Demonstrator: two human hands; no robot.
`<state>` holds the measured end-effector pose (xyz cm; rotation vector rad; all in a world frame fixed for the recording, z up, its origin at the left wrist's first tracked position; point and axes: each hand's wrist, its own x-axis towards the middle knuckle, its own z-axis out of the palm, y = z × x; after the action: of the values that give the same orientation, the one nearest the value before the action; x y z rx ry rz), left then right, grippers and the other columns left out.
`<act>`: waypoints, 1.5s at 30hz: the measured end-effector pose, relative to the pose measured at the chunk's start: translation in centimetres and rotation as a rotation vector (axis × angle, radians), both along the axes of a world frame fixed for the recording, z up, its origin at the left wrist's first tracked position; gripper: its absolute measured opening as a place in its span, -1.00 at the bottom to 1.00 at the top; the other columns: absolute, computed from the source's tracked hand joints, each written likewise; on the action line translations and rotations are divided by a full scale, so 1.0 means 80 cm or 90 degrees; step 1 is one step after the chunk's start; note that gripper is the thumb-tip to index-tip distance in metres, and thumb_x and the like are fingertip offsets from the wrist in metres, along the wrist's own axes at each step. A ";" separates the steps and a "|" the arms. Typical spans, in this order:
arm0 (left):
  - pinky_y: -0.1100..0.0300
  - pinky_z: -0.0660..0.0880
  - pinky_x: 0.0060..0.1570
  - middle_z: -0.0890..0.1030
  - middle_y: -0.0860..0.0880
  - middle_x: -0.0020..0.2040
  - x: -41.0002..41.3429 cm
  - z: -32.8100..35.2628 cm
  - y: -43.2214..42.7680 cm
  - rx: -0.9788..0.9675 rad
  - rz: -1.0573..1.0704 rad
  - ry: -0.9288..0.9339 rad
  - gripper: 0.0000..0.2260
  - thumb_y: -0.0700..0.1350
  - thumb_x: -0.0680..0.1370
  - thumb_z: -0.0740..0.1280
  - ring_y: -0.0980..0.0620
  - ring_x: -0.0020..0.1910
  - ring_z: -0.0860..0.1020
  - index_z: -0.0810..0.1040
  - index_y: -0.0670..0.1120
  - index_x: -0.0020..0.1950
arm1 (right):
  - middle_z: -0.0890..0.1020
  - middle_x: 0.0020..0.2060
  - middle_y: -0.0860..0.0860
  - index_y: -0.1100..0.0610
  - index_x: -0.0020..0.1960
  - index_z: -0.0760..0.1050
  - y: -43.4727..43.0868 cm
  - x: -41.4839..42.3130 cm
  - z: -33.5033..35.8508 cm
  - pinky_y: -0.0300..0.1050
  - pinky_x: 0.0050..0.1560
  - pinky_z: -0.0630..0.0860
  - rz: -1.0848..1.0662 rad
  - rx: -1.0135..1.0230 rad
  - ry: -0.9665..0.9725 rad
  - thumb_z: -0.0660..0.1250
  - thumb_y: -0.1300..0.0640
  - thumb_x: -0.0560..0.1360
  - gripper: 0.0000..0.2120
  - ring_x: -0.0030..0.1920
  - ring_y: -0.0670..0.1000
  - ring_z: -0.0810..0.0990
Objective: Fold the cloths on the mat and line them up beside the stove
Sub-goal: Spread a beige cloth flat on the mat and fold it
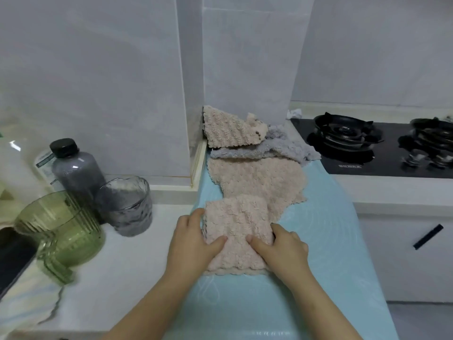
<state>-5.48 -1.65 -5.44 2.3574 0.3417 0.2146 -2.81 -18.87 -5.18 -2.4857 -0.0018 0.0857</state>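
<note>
We find the left hand [193,238] and right hand [282,244] pressed flat, fingers spread, on a folded pink cloth [236,231] on the blue mat [331,241]. Beyond lie another pink cloth [257,177], a grey cloth [274,148], then the stove [367,146].

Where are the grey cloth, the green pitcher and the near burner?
grey cloth [282,149]: head view, middle of its crumpled part beside the stove.
green pitcher [61,231]: head view, ribbed side wall.
near burner [343,132]: head view, centre of the black ring.
</note>
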 end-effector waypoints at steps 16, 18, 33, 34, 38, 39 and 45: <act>0.18 0.53 -0.12 0.65 -0.07 -0.01 0.042 0.102 -0.067 -0.616 -0.086 0.273 -0.73 -0.20 0.50 0.35 -0.01 -0.04 0.61 0.51 -0.15 0.19 | 0.66 -0.03 0.11 0.20 0.15 0.45 -0.074 -0.034 0.086 -0.10 -0.18 0.59 -0.252 0.681 0.216 0.38 0.16 0.46 -0.71 -0.12 0.04 0.67; 0.15 0.55 -0.08 0.65 -0.09 0.05 0.057 0.112 -0.108 -0.651 -0.126 0.272 -0.71 -0.17 0.51 0.33 -0.03 0.01 0.61 0.48 -0.13 0.23 | 0.67 -0.05 0.11 0.17 0.18 0.44 -0.108 -0.033 0.099 -0.18 -0.36 0.54 -0.296 0.738 0.187 0.34 0.17 0.49 -0.73 -0.22 0.02 0.66; 0.28 0.49 -0.49 0.62 -0.17 -0.13 0.149 0.125 -0.576 -0.652 -0.326 0.375 -0.79 -0.26 0.54 0.26 0.01 -0.37 0.59 0.47 -0.24 0.16 | 0.64 0.00 0.08 0.10 0.19 0.41 -0.550 0.001 0.132 -0.08 -0.20 0.55 -0.440 0.785 0.006 0.27 0.16 0.54 -0.76 -0.13 0.05 0.62; 0.29 0.47 -0.53 0.62 -0.17 -0.17 0.154 0.127 -0.613 -0.654 -0.323 0.381 -0.81 -0.27 0.55 0.25 0.02 -0.43 0.58 0.47 -0.25 0.15 | 0.64 0.01 0.09 0.10 0.19 0.41 -0.584 0.007 0.136 -0.08 -0.19 0.55 -0.445 0.780 0.005 0.27 0.17 0.54 -0.77 -0.13 0.05 0.62; 0.31 0.44 -0.57 0.61 -0.20 -0.13 0.186 0.131 -0.724 -0.678 -0.311 0.389 -0.82 -0.29 0.55 0.24 -0.02 -0.37 0.57 0.47 -0.26 0.14 | 0.63 0.00 0.10 0.12 0.19 0.40 -0.694 0.038 0.143 -0.08 -0.19 0.55 -0.465 0.764 0.004 0.27 0.19 0.54 -0.77 -0.11 0.07 0.62; 0.31 0.44 -0.56 0.61 -0.21 -0.09 0.198 0.130 -0.750 -0.676 -0.316 0.391 -0.81 -0.28 0.56 0.24 -0.04 -0.32 0.57 0.46 -0.26 0.16 | 0.63 -0.01 0.10 0.12 0.18 0.40 -0.720 0.046 0.142 -0.09 -0.21 0.55 -0.467 0.761 0.007 0.27 0.19 0.54 -0.78 -0.11 0.06 0.63; 0.26 0.52 -0.44 0.64 -0.20 0.01 0.277 0.119 -0.885 -0.663 -0.348 0.406 -0.76 -0.24 0.55 0.26 -0.06 -0.20 0.61 0.47 -0.24 0.21 | 0.61 -0.06 0.09 0.12 0.11 0.42 -0.848 0.112 0.133 -0.13 -0.29 0.52 -0.500 0.757 0.008 0.25 0.22 0.55 -0.86 -0.17 0.05 0.60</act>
<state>16.67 -72.46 4.06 1.3331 0.0451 -0.8042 6.11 -86.74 5.48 -1.1729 0.7036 -0.1865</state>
